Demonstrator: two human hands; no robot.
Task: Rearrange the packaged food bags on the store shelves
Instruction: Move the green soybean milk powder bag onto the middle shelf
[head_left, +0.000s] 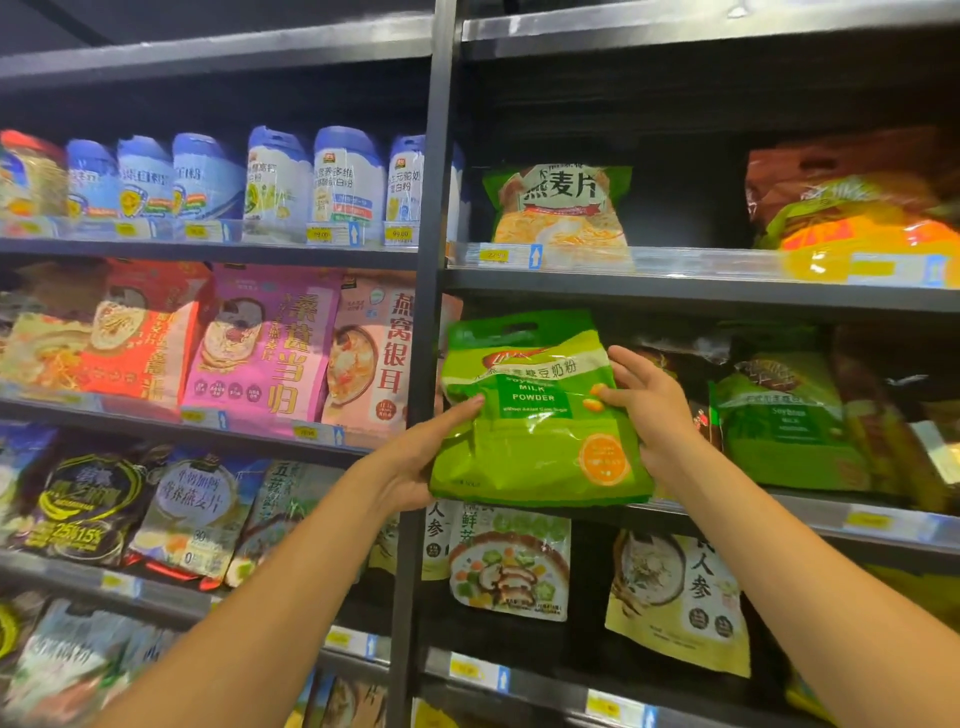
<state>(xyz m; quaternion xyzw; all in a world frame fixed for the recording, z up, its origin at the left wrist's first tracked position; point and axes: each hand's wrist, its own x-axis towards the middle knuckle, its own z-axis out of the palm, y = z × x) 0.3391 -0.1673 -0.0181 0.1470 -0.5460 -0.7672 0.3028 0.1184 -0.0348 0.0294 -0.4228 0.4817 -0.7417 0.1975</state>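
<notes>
So, head cam: both hands are holding 1 green soy milk powder bag (535, 415) right at the front lip of the middle shelf (831, 514), right bay. Left hand (421, 457) is pinching its lower-left edge and right hand (654, 410) is gripping the right edge, so the bag's sitting between them, upright, long axis vertical, handle slot up top. Matching bag (784, 421) is standing further right on the same shelf, nearer the right hand. I'm counting 2 green ones total.

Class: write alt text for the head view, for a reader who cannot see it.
A left hand and right hand hold a green soy milk powder bag by its side edges in front of a store shelf. A similar green bag stands to its right; more bags fill other shelves.
</notes>
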